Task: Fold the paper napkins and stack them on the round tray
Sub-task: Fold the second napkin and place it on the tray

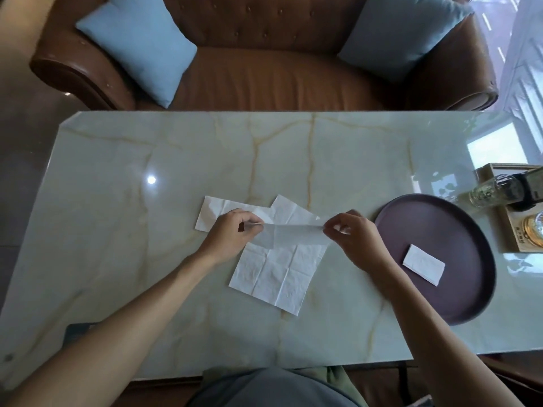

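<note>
1. The paper napkin (279,271) I am working on lies unfolded near the middle of the marble table (117,171), its far edge lifted and doubled toward me.
2. My left hand (229,233) pinches that raised edge at its left end, thumb and fingertips closed on the paper.
3. My right hand (352,239) pinches the same edge at its right end, fingers closed on it too.
4. More loose napkins (214,211) lie flat just beyond my hands, partly under the one I hold.
5. The round dark tray (458,230) sits to my right, beside my right hand.
6. One folded napkin (423,264) rests on it.
7. A glass bottle (493,190) lies on a wooden box (508,239) past the tray.
</note>
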Motion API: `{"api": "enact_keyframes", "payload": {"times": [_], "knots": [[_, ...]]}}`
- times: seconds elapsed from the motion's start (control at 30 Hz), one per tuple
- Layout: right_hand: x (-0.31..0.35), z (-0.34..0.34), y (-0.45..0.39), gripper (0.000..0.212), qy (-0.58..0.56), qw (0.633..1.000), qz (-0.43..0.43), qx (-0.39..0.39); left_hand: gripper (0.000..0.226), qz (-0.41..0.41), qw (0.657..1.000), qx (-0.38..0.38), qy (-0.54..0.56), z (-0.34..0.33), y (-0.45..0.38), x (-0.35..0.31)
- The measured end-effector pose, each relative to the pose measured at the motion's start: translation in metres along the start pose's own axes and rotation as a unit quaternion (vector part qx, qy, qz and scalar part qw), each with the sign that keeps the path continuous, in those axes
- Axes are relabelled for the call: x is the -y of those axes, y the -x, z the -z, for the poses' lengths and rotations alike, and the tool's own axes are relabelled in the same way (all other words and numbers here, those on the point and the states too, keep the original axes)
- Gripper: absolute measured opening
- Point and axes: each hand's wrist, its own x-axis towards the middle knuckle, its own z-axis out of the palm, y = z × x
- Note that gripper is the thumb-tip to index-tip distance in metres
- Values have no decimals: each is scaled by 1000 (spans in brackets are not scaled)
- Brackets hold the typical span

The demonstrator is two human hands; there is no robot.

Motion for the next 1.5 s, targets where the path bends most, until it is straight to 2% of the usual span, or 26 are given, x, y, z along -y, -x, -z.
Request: {"api": "enact_keyframes", "payload": {"times": [0.13,0.2,0.27,0.33,0.43,0.6,0.77,0.93,1.03,1.07,1.17,1.2,1.37,1.5], "knots": [[2,9,-6,3,24,999,28,3,8,-21,999,-14,-24,12,4,7],[6,12,-8,6,59,996,57,36,8,-20,999,-14,-26,17,6,7],[16,7,-8,29,112,985,97,92,12,-41,998,-5,-53,21,9,3],[34,-7,-9,55,103,978,125,131,15,-87,991,15,-97,27,13,-4],[62,-38,-16,73,109,965,183,154,16,-144,979,34,-142,39,17,-19],[90,-60,-29,59,153,941,231,195,17,-144,973,75,-163,65,23,-27],[108,-65,-33,18,188,926,253,205,16,-105,977,69,-170,85,31,-18],[122,-59,-26,20,162,944,211,195,17,-64,986,57,-146,98,36,-1],[132,-60,-23,20,177,938,215,205,45,-26,982,93,-163,93,34,-5],[134,-61,-23,20,179,936,218,211,45,-28,979,104,-173,89,32,-8],[139,-58,-23,20,192,935,212,210,22,-64,969,105,-213,81,27,-11],[139,-56,-24,19,197,937,202,208,20,-71,968,99,-219,82,26,-11],[128,-42,-23,18,197,946,171,192,49,-72,975,89,-188,93,28,-2],[117,-31,-20,23,182,956,138,182,30,-52,985,105,-129,106,27,13]]}}
